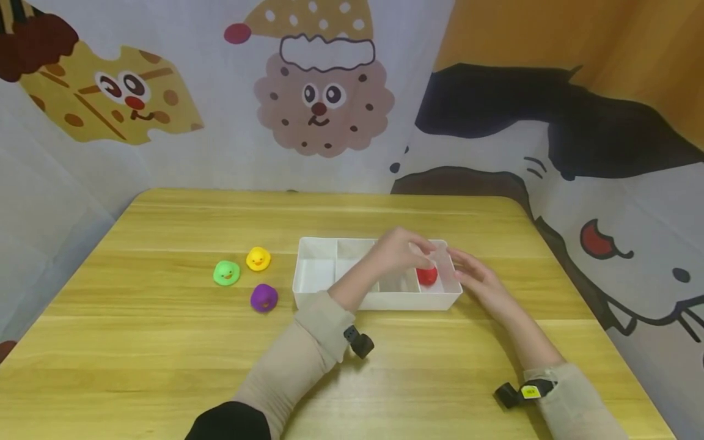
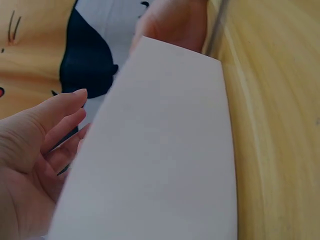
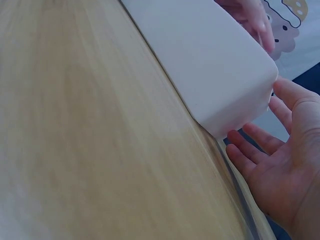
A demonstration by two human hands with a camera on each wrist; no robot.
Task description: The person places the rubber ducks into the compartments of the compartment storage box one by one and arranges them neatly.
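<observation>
A white divided box (image 1: 379, 300) stands on the table. In its rightmost compartment lies a red rounded toy (image 1: 427, 276), partly hidden by my left hand (image 1: 397, 249). That hand reaches over the box, just above the toy. Its thumb and fingers are apart with nothing visible between them in the left wrist view. Against the right end of the box, my right hand (image 1: 484, 286) rests with loosely bent fingers; the right wrist view shows fingertips (image 3: 234, 137) at the end wall. To the left are a green rubber duck (image 1: 227, 273), a yellow one and a purple one.
The wooden table (image 1: 165, 354) has a far edge close to a printed curtain (image 1: 209, 165) with cartoon figures. The yellow duck (image 1: 258, 259) and the purple duck (image 1: 264, 298) sit near the box's left end. Thin dividers (image 1: 336, 260) split the box.
</observation>
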